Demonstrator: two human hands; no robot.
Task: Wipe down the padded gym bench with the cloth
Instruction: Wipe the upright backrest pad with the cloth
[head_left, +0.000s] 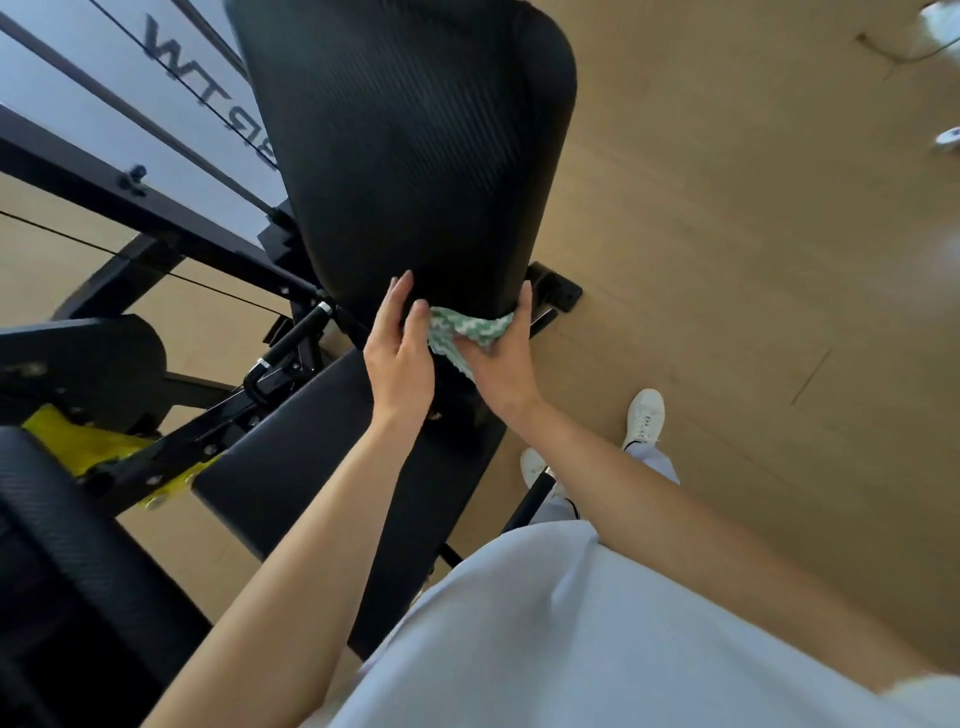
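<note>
The black padded backrest (415, 150) of the gym bench rises ahead of me, and its black seat pad (322, 467) lies below. A green-and-white patterned cloth (465, 330) is pressed against the backrest's lower edge, in the gap above the seat. My right hand (501, 364) grips the cloth, fingers wrapped round the backrest's lower right corner. On the left, my left hand (400, 348) touches the cloth's left end, its fingers reaching up against the lower part of the backrest.
A black machine frame (156, 218) with cables and a handle (291, 343) stands to the left, with a yellow part (78, 441) low down. Another black pad (67, 561) fills the lower left. Wooden floor (753, 260) spreads right, where my white shoes (644, 418) stand.
</note>
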